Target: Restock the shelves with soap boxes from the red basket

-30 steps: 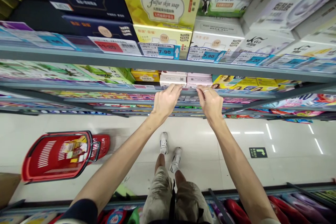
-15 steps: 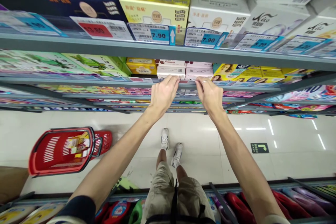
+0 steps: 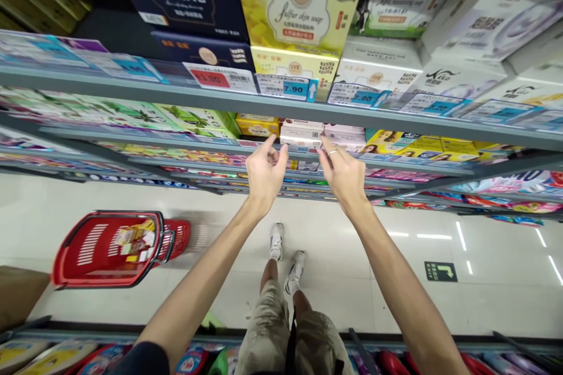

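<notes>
My left hand (image 3: 266, 173) is raised in front of a lower shelf, thumb and fingers apart, with nothing in it. To its right, my right hand (image 3: 342, 173), a ring on one finger, also has its thumb and fingers apart and is empty. Between and behind the hands lie white soap boxes (image 3: 300, 136) and pale pink boxes (image 3: 345, 139). An orange-yellow box (image 3: 257, 125) stands just beyond the left fingertips. The shelf edge above carries price tags, and a yellow sulfur soap box (image 3: 301, 3) stands over them.
A red shopping basket (image 3: 108, 249) with several small packages stands on the floor at left, near a brown cardboard box (image 3: 21, 297). Shelves with bottles (image 3: 193, 360) run behind my legs. A green exit sign (image 3: 440, 271) marks the floor at right.
Both hands have come away from the lower shelf's front edge, and their pinched fingers have spread. The view has tilted, showing more of the upper shelf boxes.
</notes>
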Demonstrator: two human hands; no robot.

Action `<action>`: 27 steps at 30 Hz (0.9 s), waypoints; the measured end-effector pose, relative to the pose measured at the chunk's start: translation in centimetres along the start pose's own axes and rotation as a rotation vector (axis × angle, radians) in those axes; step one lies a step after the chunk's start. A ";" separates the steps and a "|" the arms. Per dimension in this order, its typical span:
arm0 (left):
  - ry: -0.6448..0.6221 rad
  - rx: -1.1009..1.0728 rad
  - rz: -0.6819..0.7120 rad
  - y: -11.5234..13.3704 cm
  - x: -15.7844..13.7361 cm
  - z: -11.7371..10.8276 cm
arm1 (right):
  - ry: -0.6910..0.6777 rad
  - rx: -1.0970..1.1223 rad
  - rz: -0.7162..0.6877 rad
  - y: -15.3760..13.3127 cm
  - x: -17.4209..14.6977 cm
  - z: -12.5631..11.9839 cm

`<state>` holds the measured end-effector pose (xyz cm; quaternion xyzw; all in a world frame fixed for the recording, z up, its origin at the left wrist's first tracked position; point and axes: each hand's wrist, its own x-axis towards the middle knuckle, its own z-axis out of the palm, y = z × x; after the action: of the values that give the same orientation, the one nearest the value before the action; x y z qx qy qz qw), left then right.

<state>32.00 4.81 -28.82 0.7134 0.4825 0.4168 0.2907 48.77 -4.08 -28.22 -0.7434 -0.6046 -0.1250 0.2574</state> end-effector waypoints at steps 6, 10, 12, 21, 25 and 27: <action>-0.100 -0.019 -0.005 0.0 0.0 0.0 | -0.023 0.008 0.029 -0.1 0.1 1.0; -0.091 -0.075 -0.017 -0.1 0.8 -0.7 | 0.068 0.118 0.111 -0.2 0.3 1.0; -0.052 -0.138 -0.039 0.1 1.9 -0.8 | 0.145 0.180 0.201 -0.3 1.1 1.0; -0.057 -0.202 -0.106 1.3 4.4 0.7 | 0.103 0.188 0.354 -1.1 5.0 1.9; -0.100 -0.231 -0.154 1.3 4.2 0.7 | 0.143 0.189 0.389 -1.3 5.3 1.7; -0.109 -0.259 -0.176 1.3 4.3 0.7 | 0.142 0.175 0.393 -1.2 5.5 1.6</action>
<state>33.93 8.32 -26.77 0.6467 0.4688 0.4091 0.4412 48.70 1.51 -26.57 -0.8109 -0.4370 -0.0715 0.3825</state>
